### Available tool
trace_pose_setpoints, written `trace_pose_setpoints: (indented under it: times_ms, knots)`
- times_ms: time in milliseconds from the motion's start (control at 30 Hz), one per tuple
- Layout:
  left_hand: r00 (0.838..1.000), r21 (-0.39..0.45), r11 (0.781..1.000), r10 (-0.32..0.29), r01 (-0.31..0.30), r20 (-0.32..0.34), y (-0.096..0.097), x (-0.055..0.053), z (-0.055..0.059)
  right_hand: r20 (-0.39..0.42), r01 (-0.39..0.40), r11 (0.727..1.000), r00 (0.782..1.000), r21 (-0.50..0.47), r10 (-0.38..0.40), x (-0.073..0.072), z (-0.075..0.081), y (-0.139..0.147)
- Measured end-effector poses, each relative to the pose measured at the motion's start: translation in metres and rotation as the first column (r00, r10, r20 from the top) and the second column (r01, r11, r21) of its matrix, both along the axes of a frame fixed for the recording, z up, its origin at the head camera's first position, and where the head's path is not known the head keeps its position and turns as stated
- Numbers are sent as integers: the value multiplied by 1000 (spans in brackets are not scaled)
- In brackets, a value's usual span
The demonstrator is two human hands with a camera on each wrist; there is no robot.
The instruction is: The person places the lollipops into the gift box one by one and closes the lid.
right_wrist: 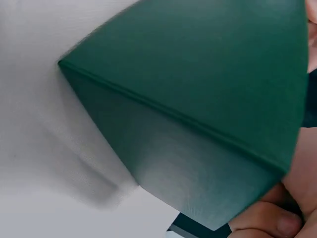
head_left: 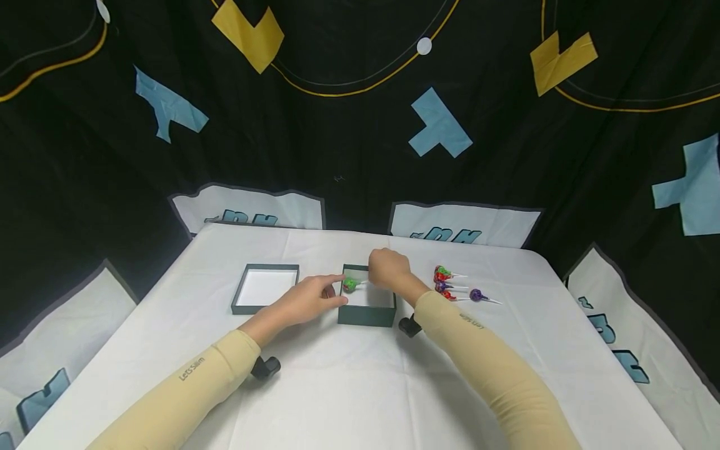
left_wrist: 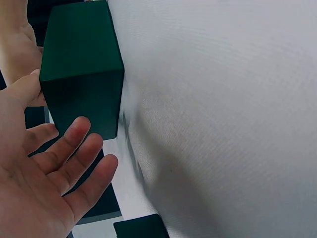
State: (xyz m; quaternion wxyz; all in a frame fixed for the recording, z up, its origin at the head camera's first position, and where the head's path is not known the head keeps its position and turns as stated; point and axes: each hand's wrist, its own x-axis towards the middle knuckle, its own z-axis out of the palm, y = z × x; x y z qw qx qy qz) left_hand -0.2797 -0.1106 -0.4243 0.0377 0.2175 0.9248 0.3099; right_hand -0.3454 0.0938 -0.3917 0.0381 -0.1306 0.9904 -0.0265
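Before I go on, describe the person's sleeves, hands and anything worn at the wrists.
Both the left sleeve and right sleeve are pale yellow, reach the wrist and carry small dark lettering. The left hand and right hand wear no gloves. A stubby black piece juts out beside each cuff, left and right. No cables show.

So the left sleeve [head_left: 180,390], around 8 o'clock in the head view, says "Let's Slim". There's print on the right sleeve [head_left: 489,362] too, toward 4, but it's tiny. Chunky blue letters [head_left: 264,219] at 9, 3, 4 and 8 are cut off, can't read them.
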Motion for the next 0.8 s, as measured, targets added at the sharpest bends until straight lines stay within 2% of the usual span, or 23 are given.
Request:
trace_pose_setpoints:
  times_ms: [133,467,800]
  knots:
    - [1000,-3,1000,-2,2,-3,1,0,0,-31,-22,997,999,72,25,1,-3,-4]
    - [1000,11,1000,-2,2,3,1,1,0,-25,-69,979,997,194,76,1,-14,-10]
    - [1000,1,1000,-4,4,4,1,1,2,-32,-105,954,992,280,118,3,-17,-15]
